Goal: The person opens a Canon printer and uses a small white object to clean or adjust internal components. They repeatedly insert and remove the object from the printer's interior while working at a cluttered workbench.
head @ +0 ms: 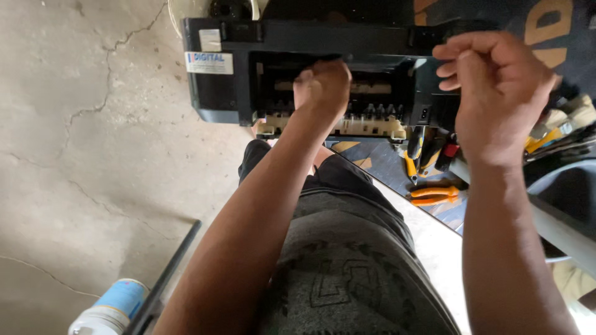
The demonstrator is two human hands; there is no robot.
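While the black printer (298,68) rests open-side-up across the person's lap, its back cavity showing a row of cream plastic rollers and guides, the left hand (323,87) is pushed into that opening, fist curled, apparently gripping some inner part that cannot be made out. At the printer's right end the right hand (500,93) hovers with fingers bent loosely inward; whether it pinches anything small cannot be told. As a judgement, the work is at the stage of freeing or seating an internal piece, and the next move calls for a steady pull or push from the left hand with the casing braced. Below the printer's right end, orange-handled pliers (434,195) and screwdrivers (415,155) lie on a dark mat. Left of the printer spreads cracked concrete floor (93,155), with a white-and-blue canister (112,307) well below it.
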